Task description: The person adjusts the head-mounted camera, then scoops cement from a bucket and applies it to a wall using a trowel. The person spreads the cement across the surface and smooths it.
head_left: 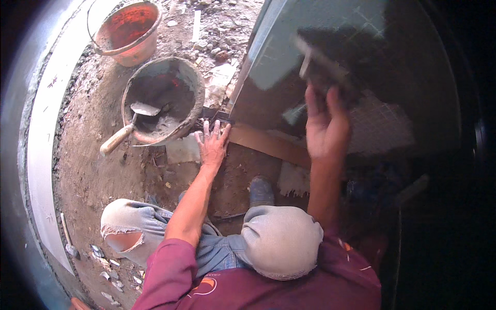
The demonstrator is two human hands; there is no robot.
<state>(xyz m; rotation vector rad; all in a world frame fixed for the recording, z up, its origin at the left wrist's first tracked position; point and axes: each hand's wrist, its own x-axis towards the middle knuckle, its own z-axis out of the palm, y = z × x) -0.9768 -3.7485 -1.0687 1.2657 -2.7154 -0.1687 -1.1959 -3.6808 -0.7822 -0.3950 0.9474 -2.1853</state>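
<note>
My left hand (212,147) reaches forward with its fingers spread. Its fingertips rest by a dark block (217,114) at the foot of the wall corner, next to the end of a brown wooden strip (268,144). Raised in front of the wall (413,67), my right hand (328,129) grips a plastering trowel (325,64), blurred and partly in shadow. A bucket of grey mortar (194,77) stands just beyond my left hand. In it lies a pointed trowel (118,139), its wooden handle sticking out over the rim.
An orange bucket (147,46) with a wire handle stands farther back on the left. Rubble (222,31) lies behind the mortar bucket. A pale strip (41,134) runs along the left, near a small stick-handled tool (67,237). My knees are bent below my arms.
</note>
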